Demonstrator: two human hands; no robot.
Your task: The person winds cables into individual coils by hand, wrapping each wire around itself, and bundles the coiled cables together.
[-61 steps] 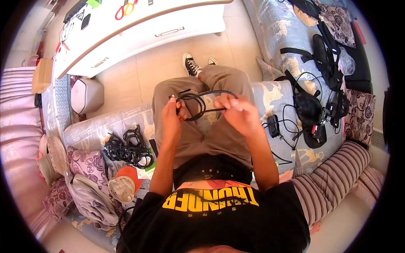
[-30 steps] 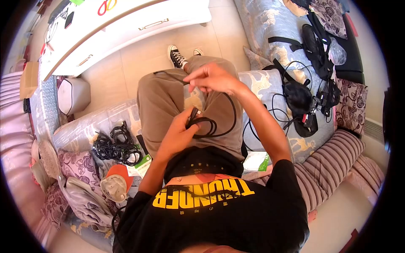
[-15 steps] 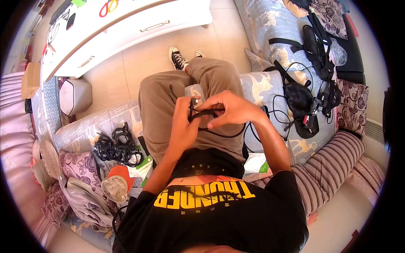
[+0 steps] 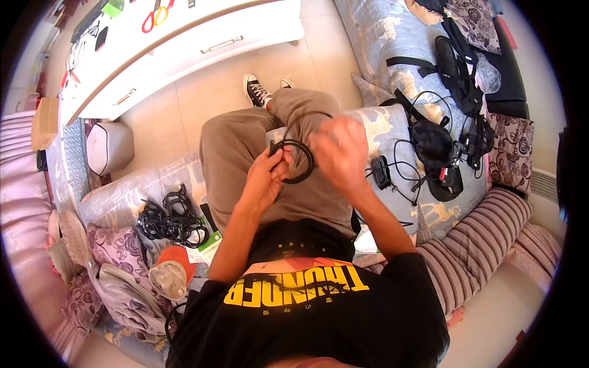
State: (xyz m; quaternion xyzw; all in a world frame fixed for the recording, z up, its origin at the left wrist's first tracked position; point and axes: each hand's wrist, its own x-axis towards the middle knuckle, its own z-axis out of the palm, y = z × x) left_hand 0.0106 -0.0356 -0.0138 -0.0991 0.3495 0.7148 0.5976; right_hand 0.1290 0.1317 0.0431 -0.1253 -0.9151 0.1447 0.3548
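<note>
A black cable [image 4: 308,172] hangs in a round coil in front of my lap. My left hand [image 4: 268,175] is closed around the left side of the coil, with a short cable end or plug standing up by its fingertips. My right hand [image 4: 341,152], smeared by motion, is curled just right of the coil. A loose strand arcs over my knee from the coil toward its fingers, which appear closed on it, though the exact grip is blurred.
Several bundled black cables [image 4: 175,216] lie on the sofa at left, near an orange-and-beige cap [image 4: 173,272]. At right are a black adapter [image 4: 381,172] with wires, a black pouch [image 4: 431,143] and straps. A white drawer cabinet [image 4: 184,64] stands ahead.
My right hand has moved away from my left and turned into a curled shape. The cable now shows as a rounder coil in my left hand, and the adapter at right is uncovered.
</note>
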